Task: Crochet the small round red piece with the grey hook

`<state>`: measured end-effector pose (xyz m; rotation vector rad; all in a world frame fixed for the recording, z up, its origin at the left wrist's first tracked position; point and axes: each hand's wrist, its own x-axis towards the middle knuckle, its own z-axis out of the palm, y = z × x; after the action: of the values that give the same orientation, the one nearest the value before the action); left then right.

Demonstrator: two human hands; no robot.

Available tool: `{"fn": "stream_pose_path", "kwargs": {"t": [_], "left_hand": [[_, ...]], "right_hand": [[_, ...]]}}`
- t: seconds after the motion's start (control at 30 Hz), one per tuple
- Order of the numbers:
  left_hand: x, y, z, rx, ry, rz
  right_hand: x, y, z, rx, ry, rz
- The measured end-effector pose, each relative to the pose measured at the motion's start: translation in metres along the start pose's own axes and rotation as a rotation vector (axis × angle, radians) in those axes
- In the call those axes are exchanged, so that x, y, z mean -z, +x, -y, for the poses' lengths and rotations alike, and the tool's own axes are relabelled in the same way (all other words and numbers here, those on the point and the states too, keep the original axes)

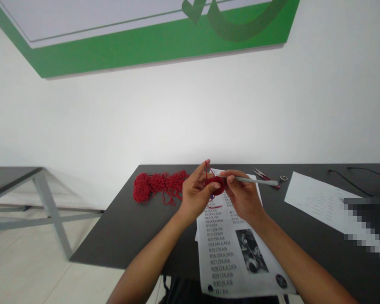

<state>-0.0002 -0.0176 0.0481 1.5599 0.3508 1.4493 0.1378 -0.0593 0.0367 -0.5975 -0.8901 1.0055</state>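
Observation:
Between my hands is a small piece of red crochet work (215, 185), held above a printed pattern sheet (221, 249). My left hand (196, 188) pinches the piece between thumb and fingers. Its raised index finger carries a strand of red yarn (210, 169). My right hand (243, 195) grips a crochet hook (259, 181) with a grey handle that sticks out to the right. The hook's tip meets the red piece, and my fingers partly hide it. A short red yarn tail (214, 207) hangs below the work.
Left on the dark table (123, 240) lie a red yarn ball (142, 188) and loose tangled yarn (166, 185). To the right are small scissors (266, 177), a metal ring (283, 178), another printed sheet (319, 200) and black cables or thin frames (348, 181). A wall stands behind.

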Motion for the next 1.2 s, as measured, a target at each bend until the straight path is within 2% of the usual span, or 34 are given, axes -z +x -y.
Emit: {"fn": "stream_pose_path", "kwargs": {"t": [0.2, 0.33, 0.4, 0.47, 0.53, 0.6, 0.67, 0.73, 0.83, 0.93, 1.03, 1.2], "left_hand": [[-0.002, 0.001, -0.004, 0.016, -0.025, 0.007], [-0.001, -0.001, -0.001, -0.057, 0.041, 0.005], [0.0, -0.001, 0.0, -0.145, 0.154, -0.013], [0.001, -0.002, 0.001, -0.246, 0.296, -0.047], [0.0, -0.004, 0.001, -0.287, 0.37, -0.073], [-0.003, -0.006, 0.001, -0.211, 0.312, -0.085], [-0.006, -0.008, 0.001, -0.039, 0.155, -0.096], [-0.01, -0.009, 0.002, 0.156, -0.055, -0.114], [-0.013, -0.006, 0.0, 0.389, -0.366, -0.139], [-0.013, -0.002, -0.003, 0.502, -0.554, -0.147], [-0.009, 0.001, -0.003, 0.512, -0.55, -0.134], [0.003, 0.003, 0.001, 0.362, -0.345, -0.112]], "right_hand": [[-0.001, -0.001, 0.001, -0.009, -0.003, -0.008], [0.002, -0.001, 0.0, 0.067, -0.13, 0.015], [0.002, -0.002, 0.004, 0.188, -0.279, 0.047], [0.003, -0.004, 0.009, 0.367, -0.474, 0.101], [0.003, -0.005, 0.013, 0.552, -0.667, 0.151], [0.006, -0.006, 0.013, 0.698, -0.812, 0.175], [0.01, -0.007, 0.01, 0.848, -0.923, 0.214], [0.013, -0.006, 0.006, 0.933, -0.984, 0.211], [0.013, -0.006, 0.005, 0.931, -0.967, 0.168], [0.007, -0.005, 0.01, 0.801, -0.851, 0.138], [0.002, -0.005, 0.017, 0.678, -0.742, 0.152], [0.001, -0.002, 0.022, 0.593, -0.632, 0.236]]}}
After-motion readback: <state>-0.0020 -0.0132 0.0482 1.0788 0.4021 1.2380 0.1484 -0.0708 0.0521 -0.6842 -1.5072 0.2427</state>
